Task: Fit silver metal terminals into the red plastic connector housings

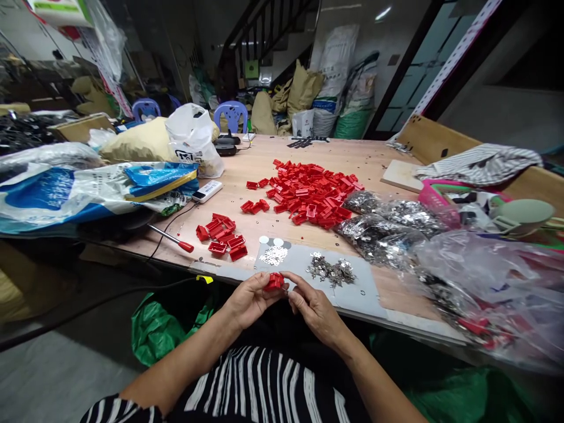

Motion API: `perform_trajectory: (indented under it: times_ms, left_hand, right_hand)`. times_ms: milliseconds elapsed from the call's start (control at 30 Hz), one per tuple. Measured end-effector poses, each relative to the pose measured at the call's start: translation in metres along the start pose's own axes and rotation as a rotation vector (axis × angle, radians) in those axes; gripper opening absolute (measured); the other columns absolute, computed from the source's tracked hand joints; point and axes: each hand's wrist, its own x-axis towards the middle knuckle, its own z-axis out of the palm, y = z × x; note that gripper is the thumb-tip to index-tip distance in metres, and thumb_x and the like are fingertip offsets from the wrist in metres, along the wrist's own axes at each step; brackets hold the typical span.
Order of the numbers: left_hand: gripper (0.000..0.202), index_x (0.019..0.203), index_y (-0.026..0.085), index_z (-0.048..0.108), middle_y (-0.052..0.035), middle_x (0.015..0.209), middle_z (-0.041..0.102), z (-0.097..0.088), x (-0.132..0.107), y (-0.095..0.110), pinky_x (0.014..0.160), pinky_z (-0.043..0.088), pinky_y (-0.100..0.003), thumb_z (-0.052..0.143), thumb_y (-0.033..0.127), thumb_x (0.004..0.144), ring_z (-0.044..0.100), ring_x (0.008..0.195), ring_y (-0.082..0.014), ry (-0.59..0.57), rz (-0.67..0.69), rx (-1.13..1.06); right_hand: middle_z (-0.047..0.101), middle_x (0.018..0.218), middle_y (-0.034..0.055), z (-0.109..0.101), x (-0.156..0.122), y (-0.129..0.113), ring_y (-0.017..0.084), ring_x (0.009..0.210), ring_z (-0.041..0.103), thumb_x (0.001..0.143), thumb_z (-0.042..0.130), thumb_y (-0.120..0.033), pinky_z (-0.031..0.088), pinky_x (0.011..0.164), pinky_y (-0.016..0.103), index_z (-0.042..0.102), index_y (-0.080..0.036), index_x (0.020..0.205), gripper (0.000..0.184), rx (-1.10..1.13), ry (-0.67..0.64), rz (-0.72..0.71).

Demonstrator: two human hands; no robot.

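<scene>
My left hand [252,301] grips a small red plastic housing [275,282] between thumb and fingers, just over the table's front edge. From the other side, my right hand [314,306] reaches in, its index fingertip at the housing and its thumb curled close below. Something tiny and shiny seems to be at those fingertips, too small to name. Beyond my hands a grey mat [359,294] carries a pile of small white-silver pieces [274,255] and a pile of darker metal pieces [331,269]. Several red housings [224,236] lie to the left of the mat.
A large heap of red housings [311,191] covers the table's middle. Clear bags of metal parts [379,235] sit at the right, near a pink basket [440,202]. At left lie a red-handled tool [180,242], a white device [208,191] and sacks [79,188].
</scene>
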Motion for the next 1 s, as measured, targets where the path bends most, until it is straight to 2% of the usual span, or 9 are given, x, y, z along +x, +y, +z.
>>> perform_trajectory:
  times_ms: [133,300,433,600,700,833,1000]
  left_hand:
    - [0.015,0.089,0.006,0.065,-0.01,0.084,0.073,0.001,0.0,-0.003,0.092,0.05,-0.035,0.054,0.016,0.089,0.071,0.079,-0.0181,0.045,-0.086,-0.138]
    - [0.018,0.089,0.005,0.065,-0.011,0.085,0.074,0.003,0.001,-0.005,0.097,0.048,-0.04,0.051,0.016,0.091,0.071,0.082,-0.02,0.054,-0.1,-0.182]
    - [0.014,0.089,0.006,0.065,-0.0105,0.087,0.074,0.001,0.0,-0.009,0.101,0.045,-0.041,0.055,0.015,0.088,0.071,0.085,-0.0203,0.033,-0.078,-0.175]
    - [0.011,0.08,0.01,0.062,-0.008,0.085,0.073,0.0,-0.003,-0.012,0.097,0.047,-0.038,0.07,0.018,0.078,0.071,0.086,-0.022,0.011,-0.071,-0.053]
    - [0.021,0.072,0.013,0.057,-0.0051,0.079,0.072,0.0,-0.001,0.0,0.087,0.051,-0.034,0.075,0.022,0.073,0.07,0.074,-0.0175,0.094,0.073,0.1]
    - [0.03,0.081,0.016,0.055,-0.0021,0.08,0.071,-0.003,0.007,0.038,0.073,0.052,-0.031,0.079,0.03,0.067,0.069,0.068,-0.0158,0.303,0.337,0.262]
    - [0.033,0.093,0.018,0.058,-0.0018,0.088,0.067,-0.013,0.021,0.081,0.081,0.052,-0.032,0.077,0.025,0.067,0.068,0.078,-0.0147,0.414,0.599,0.262]
  right_hand:
    - [0.049,0.06,-0.0057,0.0,0.002,-0.001,0.011,0.057,0.048,0.096,0.039,-0.037,0.039,0.061,0.023,0.046,-0.022,0.133,0.041,0.004,0.006,0.0]
    - [0.051,0.06,-0.0053,0.0,0.004,0.0,0.012,0.056,0.049,0.095,0.043,-0.038,0.039,0.06,0.023,0.05,-0.023,0.127,0.036,-0.031,0.04,0.008]
    - [0.05,0.059,-0.0048,0.004,0.006,0.004,0.012,0.055,0.047,0.093,0.045,-0.04,0.037,0.057,0.023,0.056,-0.022,0.117,0.032,-0.058,0.106,0.027]
    - [0.043,0.056,-0.0038,0.008,0.012,0.01,0.012,0.052,0.041,0.094,0.038,-0.046,0.035,0.053,0.024,0.063,-0.018,0.096,0.037,0.084,0.193,0.066]
    - [0.045,0.056,-0.0033,0.003,0.017,0.013,0.013,0.054,0.046,0.094,0.038,-0.046,0.038,0.056,0.024,0.064,-0.018,0.099,0.039,0.072,0.211,0.11]
    - [0.058,0.066,0.0004,-0.012,0.022,0.018,0.016,0.062,0.054,0.091,0.042,-0.046,0.042,0.063,0.027,0.063,-0.019,0.103,0.036,-0.116,0.287,0.151]
    - [0.07,0.092,0.0063,-0.035,0.028,0.025,0.018,0.069,0.062,0.089,0.045,-0.046,0.045,0.068,0.029,0.062,-0.02,0.1,0.033,-0.256,0.366,0.181]
